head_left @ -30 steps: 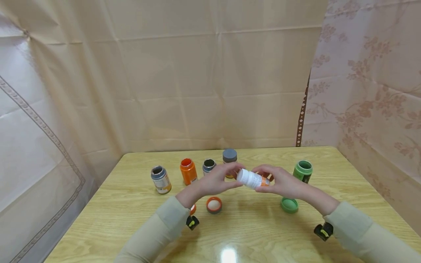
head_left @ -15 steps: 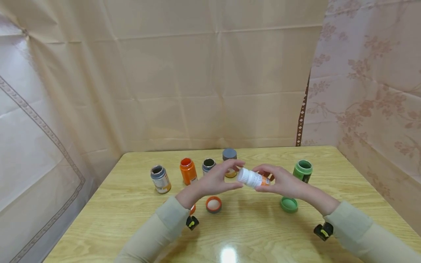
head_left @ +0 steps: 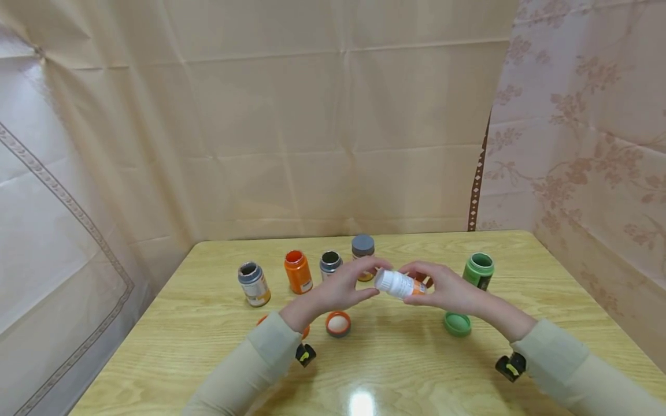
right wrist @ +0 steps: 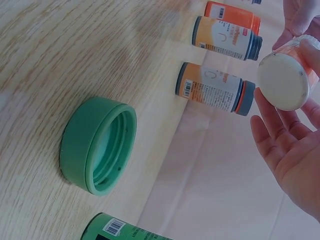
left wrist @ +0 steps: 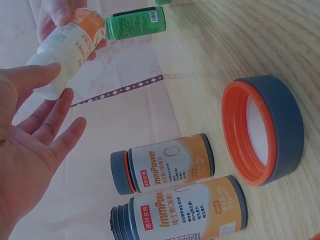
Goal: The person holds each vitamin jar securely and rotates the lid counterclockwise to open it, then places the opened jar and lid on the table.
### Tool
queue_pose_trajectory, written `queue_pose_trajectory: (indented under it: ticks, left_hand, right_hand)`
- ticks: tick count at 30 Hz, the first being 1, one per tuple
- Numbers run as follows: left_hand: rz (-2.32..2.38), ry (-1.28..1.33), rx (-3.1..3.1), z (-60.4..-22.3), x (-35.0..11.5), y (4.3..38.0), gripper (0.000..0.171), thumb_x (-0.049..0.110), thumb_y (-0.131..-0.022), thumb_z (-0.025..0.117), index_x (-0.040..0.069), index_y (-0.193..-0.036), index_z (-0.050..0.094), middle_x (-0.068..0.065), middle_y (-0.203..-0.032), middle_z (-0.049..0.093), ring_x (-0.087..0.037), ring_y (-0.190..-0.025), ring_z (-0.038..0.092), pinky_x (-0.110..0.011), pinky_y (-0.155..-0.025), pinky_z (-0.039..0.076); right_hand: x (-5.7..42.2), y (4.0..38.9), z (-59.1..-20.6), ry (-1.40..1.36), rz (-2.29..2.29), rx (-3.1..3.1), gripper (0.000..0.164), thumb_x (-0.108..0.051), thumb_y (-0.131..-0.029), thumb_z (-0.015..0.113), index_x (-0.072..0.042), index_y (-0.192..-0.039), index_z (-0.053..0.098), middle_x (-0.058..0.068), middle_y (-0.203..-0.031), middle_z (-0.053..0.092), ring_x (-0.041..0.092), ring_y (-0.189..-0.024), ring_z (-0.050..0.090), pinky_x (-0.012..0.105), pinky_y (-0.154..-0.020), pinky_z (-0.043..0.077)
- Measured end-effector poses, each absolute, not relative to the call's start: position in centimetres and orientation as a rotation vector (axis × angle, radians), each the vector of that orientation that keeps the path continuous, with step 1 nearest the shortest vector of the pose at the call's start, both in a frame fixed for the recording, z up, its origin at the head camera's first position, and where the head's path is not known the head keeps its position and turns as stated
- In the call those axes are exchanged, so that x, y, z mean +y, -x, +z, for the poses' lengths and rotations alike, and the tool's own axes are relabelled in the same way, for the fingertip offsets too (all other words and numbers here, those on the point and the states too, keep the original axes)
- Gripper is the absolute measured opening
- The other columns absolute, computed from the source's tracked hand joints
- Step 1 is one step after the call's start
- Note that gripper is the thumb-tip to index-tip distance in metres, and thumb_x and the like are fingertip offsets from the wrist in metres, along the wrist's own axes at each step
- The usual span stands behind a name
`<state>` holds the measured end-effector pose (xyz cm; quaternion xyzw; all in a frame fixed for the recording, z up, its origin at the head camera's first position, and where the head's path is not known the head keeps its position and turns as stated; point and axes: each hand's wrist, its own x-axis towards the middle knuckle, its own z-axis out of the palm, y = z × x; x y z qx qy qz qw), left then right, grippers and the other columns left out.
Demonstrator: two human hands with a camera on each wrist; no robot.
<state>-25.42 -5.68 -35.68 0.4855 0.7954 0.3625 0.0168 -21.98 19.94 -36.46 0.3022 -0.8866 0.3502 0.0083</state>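
Note:
A white vitamin C bottle [head_left: 406, 286] with an orange label band is held tilted above the table, its white cap [head_left: 384, 279] pointing left. My right hand [head_left: 448, 287] grips the bottle's body near its base; the round white base [right wrist: 283, 81] faces the right wrist view. At the cap end is my left hand [head_left: 340, 285], thumb and fingertips pinching the cap. In the left wrist view, the left thumb [left wrist: 37, 79] lies across the cap, and the other fingers spread below. The cap's far side is hidden by the hand.
Open bottles stand behind the hands: a grey-necked one [head_left: 254, 284], an orange one [head_left: 298, 271] and another grey-necked one [head_left: 330, 263]. A grey-lidded bottle [head_left: 363, 245] is beside them. At right are an open green bottle [head_left: 479, 270] and green lid [head_left: 458, 324]. A grey-orange lid [head_left: 339, 324] lies nearer.
Half a second ago the left fingers were spread away from the cap; now they have closed back onto it. The right hand and bottle have hardly moved.

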Motion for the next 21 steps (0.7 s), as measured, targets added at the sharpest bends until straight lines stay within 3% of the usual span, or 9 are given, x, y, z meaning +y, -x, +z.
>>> queue_pose_trajectory:
  ticks: [10,21]
  left_hand:
    - [1.159,-1.483,2.446,-35.65,-5.87,25.56,0.045,0.006,-0.089,0.071,0.007,-0.130,0.053,-0.003,-0.120,0.059,-0.012,-0.101,0.059,-0.027,-0.088,0.049]
    - [1.161,-1.445,2.472,-35.59,-6.48,25.69,0.045,0.006,-0.089,0.070,0.006,-0.130,0.052,-0.003,-0.119,0.060,-0.015,-0.101,0.059,-0.031,-0.087,0.051]
  right_hand:
    - [20.06,21.96,-36.49,-0.945,1.099,-2.761,0.046,-0.034,-0.084,0.077,-0.013,-0.121,0.061,-0.007,-0.100,0.062,0.014,-0.088,0.056,0.040,-0.074,0.049]
    - [20.28,21.91,-36.46,-0.948,1.096,-2.758,0.044,-0.033,-0.084,0.077,-0.013,-0.119,0.061,-0.005,-0.099,0.062,0.014,-0.087,0.056,0.034,-0.072,0.049]
